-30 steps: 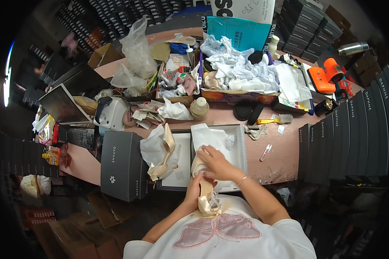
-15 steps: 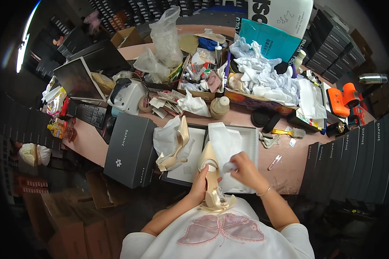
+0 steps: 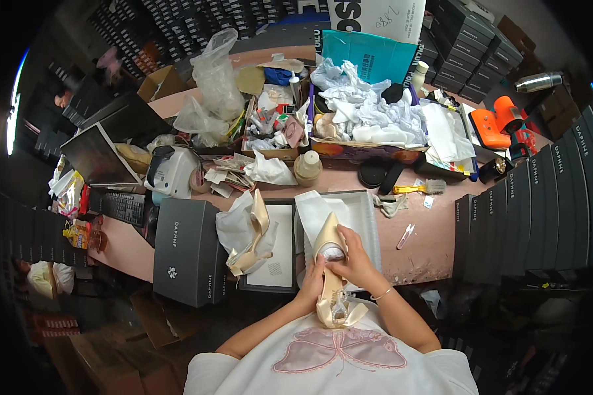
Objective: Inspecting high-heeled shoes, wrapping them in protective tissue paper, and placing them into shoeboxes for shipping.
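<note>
A cream satin pointed-toe heeled shoe (image 3: 329, 232) is held in front of my chest, toe pointing away and its bow-trimmed back end near my shirt. My left hand (image 3: 310, 288) grips its left side. Around the right side of the toe curl the fingers of my right hand (image 3: 357, 266), the thumb at the shoe's opening. Whitish wadding (image 3: 334, 253) shows inside the toe. The matching shoe (image 3: 260, 220) lies to the left on white paper (image 3: 228, 220). Under both is an open shoebox (image 3: 374, 227) with a sheet of white tissue (image 3: 308, 214).
A closed dark shoebox (image 3: 188, 250) stands at left. Small snips (image 3: 406, 237), a yellow-handled brush (image 3: 418, 187) and a squat bottle (image 3: 307, 169) lie or stand beyond. Crumpled paper (image 3: 369, 112) fills a box at the back. Dark shoeboxes (image 3: 540, 191) are stacked at right.
My right hand has moved left onto the shoe; the small pale wad in its fingers is no longer visible there. The view has shifted, so the bench appears further left.
</note>
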Action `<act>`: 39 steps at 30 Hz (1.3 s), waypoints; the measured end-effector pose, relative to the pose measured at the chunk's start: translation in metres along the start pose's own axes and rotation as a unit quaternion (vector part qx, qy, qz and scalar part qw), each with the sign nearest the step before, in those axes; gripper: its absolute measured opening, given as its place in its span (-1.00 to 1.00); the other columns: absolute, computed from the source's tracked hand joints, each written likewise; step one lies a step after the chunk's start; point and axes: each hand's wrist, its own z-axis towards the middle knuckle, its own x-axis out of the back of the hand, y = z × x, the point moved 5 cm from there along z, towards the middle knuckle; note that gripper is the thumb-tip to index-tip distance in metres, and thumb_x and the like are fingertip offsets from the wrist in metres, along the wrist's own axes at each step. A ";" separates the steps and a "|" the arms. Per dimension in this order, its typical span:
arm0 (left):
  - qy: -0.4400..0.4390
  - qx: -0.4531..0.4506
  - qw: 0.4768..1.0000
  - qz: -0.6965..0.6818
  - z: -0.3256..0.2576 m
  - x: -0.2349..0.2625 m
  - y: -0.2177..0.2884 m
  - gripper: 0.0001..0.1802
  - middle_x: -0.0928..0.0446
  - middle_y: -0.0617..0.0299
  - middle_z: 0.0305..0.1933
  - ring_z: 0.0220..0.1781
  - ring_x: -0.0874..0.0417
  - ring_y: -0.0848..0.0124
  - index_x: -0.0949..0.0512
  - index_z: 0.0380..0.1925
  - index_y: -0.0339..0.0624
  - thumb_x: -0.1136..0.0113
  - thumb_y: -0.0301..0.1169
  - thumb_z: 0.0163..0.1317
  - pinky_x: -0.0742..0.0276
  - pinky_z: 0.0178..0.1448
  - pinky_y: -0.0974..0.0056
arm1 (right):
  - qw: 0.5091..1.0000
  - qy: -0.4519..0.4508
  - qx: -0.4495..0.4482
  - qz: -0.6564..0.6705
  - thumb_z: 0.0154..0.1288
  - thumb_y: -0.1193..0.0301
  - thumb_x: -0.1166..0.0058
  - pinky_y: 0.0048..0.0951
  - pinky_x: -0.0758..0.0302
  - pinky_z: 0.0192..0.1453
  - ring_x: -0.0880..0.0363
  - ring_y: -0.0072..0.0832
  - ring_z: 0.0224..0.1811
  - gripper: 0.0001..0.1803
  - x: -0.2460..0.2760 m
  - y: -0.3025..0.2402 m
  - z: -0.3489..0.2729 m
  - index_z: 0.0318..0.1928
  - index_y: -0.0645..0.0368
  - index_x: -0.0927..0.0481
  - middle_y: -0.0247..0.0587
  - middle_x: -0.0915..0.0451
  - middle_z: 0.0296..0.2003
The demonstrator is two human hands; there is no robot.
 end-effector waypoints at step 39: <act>0.041 -0.145 0.848 0.508 -0.012 0.158 0.114 -0.53 -0.55 -0.02 -0.02 0.12 -0.48 -0.02 -0.48 0.08 -0.20 0.04 -0.60 0.11 -0.37 0.23 0.08 | 0.917 -0.282 0.048 -0.280 0.22 0.45 0.03 0.15 -0.09 0.37 -0.21 -0.26 0.36 -0.60 -0.070 0.097 -0.035 0.10 0.05 -0.44 -0.21 -0.36 0.20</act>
